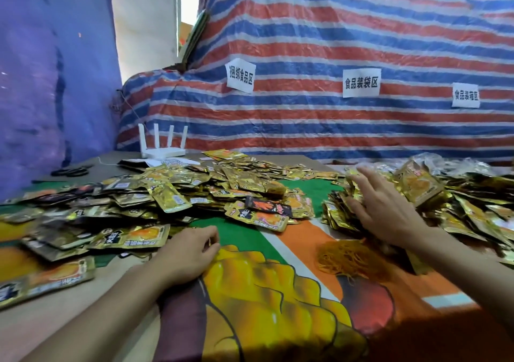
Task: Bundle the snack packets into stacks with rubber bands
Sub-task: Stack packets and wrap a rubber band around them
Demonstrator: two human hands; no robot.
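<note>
On the surface point(311, 192), loose snack packets point(167, 194) cover the left and middle, a packet heap point(342, 211) lies right, rubber bands point(345, 258) before it, and a router point(162, 144) and scissors point(72, 171) behind at left.

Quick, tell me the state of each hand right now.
Left hand: open, fingers loosely curled, resting on the printed cloth, nothing seen in it.
Right hand: open, fingers spread over the gold packets.

soft even daylight, glare on foil packets point(172, 194), wide-angle bending at edges.
</note>
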